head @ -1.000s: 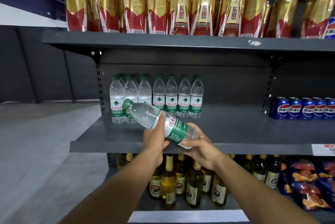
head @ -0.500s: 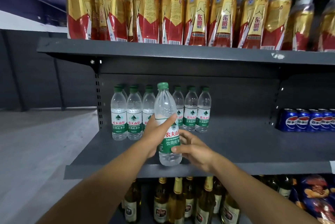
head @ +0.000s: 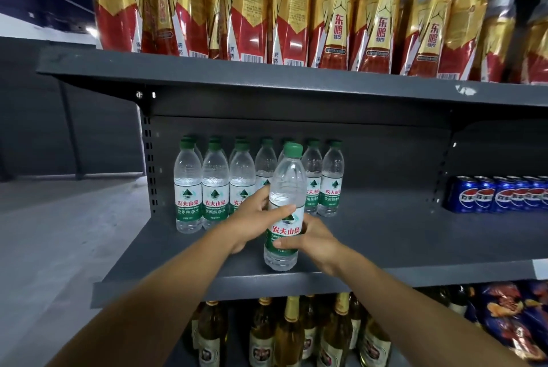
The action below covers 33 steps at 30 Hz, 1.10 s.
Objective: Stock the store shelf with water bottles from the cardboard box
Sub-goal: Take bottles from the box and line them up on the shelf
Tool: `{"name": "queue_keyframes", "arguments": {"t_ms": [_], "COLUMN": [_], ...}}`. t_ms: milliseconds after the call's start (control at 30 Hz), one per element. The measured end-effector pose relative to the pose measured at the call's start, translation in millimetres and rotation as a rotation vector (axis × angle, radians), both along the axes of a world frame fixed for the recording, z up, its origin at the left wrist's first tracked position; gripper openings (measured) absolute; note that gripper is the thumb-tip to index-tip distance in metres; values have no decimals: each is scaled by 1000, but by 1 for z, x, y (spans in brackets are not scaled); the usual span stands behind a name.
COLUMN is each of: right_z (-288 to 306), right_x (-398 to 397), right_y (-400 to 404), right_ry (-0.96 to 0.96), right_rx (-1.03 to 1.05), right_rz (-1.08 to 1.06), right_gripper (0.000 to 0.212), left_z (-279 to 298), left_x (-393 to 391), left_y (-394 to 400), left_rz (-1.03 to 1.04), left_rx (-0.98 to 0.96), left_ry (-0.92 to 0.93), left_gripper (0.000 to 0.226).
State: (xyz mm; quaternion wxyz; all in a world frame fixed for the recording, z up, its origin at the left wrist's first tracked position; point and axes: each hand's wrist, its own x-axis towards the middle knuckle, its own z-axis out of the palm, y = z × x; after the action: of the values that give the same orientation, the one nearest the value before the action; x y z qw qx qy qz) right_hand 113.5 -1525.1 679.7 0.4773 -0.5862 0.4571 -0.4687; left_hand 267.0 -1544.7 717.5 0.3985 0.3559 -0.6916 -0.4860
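While your left hand (head: 255, 219) wraps the bottle (head: 286, 206) at its label, thumb across the front, your right hand (head: 314, 237) grips it lower down, fingers (head: 286, 243) curled over the green band. You hold the bottle upright, its base at the front of the grey shelf (head: 400, 236), just ahead of the stocked bottles (head: 216, 185) at the back left. Blue cans (head: 501, 194) stand well apart at the right.
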Motion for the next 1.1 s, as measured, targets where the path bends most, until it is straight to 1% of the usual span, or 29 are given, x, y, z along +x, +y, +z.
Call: {"name": "queue_keyframes", "arguments": {"t_ms": [167,233,300,367,467,533,600,733,900,1033,1100], "right_z": [-12,-14,-16,-19,-23,-27,-30,-36,-41,-44,-46], "right_x": [4,5,3,1,-1,-3,-4,-5,-6,-7,-8], "right_y": [-16,-23,-28,-34,-44,-50,-56,-68,-82,-93,-98], "right_ry": [-41,-54,-54,-49,-36,-36,-40,-63,-45,-36,-24], "right_rx": [-26,-24,-18,-15,-3,7,11,10,8,15,19], "right_rz": [-59,-71,-73,-81,-101,-99,-96,-107,-101,-107,-123], "right_gripper": [56,56,55,53,54,54,53,56,65,69,68], "left_z": [-8,-13,-19,-29,-48,-59,-69,-79,-86,-91,-92], "left_x": [-4,-2,1,5,13,17,19,17,11,4,1], "left_y": [-5,-9,-14,-18,-24,-28,-32,-38,-43,-45,-46], "left_rz": [105,160,230,299,404,443,459,456,457,469,491], "left_rx": [-38,-42,-25,-22,-66,-118,-164,-212,-256,-278,-299], "left_ry": [32,26,-5,-66,-251,-375,-450,-547,-658,-698,-704], "left_gripper": [30,28,30,28,30,29,31,32,35,33,33]}}
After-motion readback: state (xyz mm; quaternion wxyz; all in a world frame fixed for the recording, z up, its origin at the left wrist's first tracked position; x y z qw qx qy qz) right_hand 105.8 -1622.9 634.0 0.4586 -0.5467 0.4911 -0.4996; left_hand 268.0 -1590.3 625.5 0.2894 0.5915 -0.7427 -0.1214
